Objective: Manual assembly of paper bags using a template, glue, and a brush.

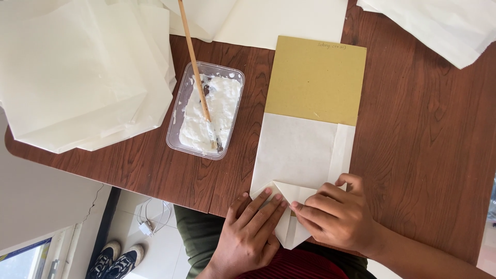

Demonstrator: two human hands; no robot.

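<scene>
Your left hand [251,227] and right hand [336,214] press flat on 1 folded paper bag [299,155]; 1 glue tub [206,111] w/ 1 stick [195,59] stands left, 1 paper stack [77,72] far left.

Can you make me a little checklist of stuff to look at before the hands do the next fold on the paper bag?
1. Both hands on the paper: ok. The left hand and right hand press on the folded end of the paper bag.
2. Fold lies flat: cannot tell; the fingers cover part of it.
3. Brown board sits inside the bag: ok, it sticks out of the far end.
4. Paste within reach: ok. The clear tub of white paste is beside the bag, with a wooden stick standing in it.
5. Bag fully on the table: not ok; the near end hangs over the edge.
</scene>
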